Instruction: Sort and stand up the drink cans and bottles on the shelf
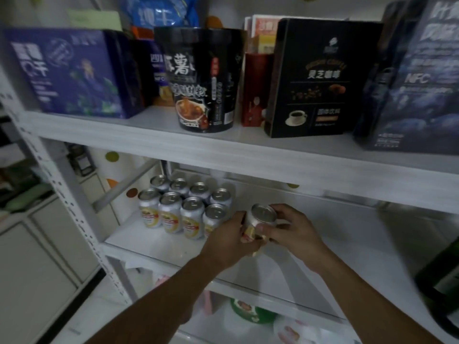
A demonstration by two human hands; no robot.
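On the middle white shelf (335, 244) several silver drink cans (171, 209) with yellow-red labels stand upright in two rows at the left. Just to their right both my hands hold one more silver can (263, 214), its top facing up. My left hand (231, 238) grips its left side and lower part. My right hand (295, 229) grips its right side, thumb across the front. A dark green bottle (444, 274) shows at the right edge.
The upper shelf (223, 142) carries a purple box (67, 70), a black noodle tub (198, 80), a black coffee box (320, 78) and a blue carton (419, 90). Packets and a green-lidded bowl (248, 311) lie on the lower shelf. A white cabinet (37, 244) stands at the left.
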